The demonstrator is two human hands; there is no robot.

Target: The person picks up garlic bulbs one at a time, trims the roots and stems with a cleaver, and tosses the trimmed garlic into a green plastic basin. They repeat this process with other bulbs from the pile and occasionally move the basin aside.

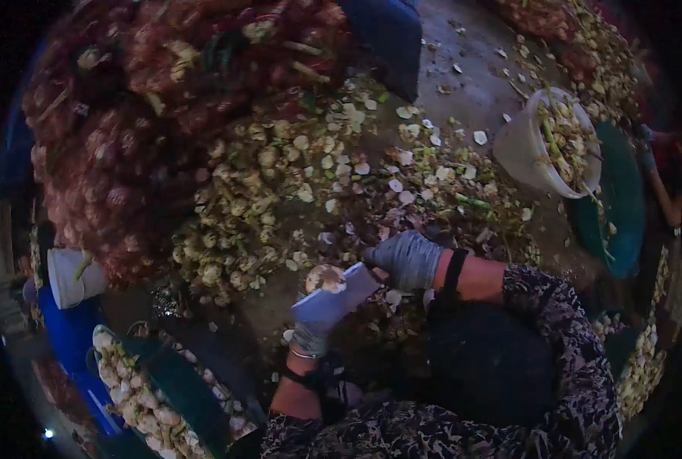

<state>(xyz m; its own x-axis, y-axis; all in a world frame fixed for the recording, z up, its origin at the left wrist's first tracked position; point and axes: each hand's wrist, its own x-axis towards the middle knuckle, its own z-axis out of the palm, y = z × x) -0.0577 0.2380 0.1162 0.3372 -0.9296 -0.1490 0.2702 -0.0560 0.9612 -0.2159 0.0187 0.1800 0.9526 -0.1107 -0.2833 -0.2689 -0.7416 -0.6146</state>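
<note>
My left hand (310, 340), in a grey glove, is at the lower middle with its fingers closed around a pale garlic bulb (326, 278). A broad flat knife blade (339, 296) lies across the near side of the bulb and hides most of those fingers. My right hand (407, 261), also gloved in grey, grips the knife's handle end, to the right of the bulb. The handle itself is mostly covered by the glove. Just beyond both hands, cut garlic pieces (395, 185) and dry skins are scattered on the floor, beside a heap of garlic bulbs (238, 200).
Red mesh sacks (119, 172) full of bulbs rise at the left. A white bucket (523, 145) with trimmings tilts at the right, beside a green basin (624, 203). A green basket (184, 394) with garlic stands lower left, near a small white bucket (69, 279).
</note>
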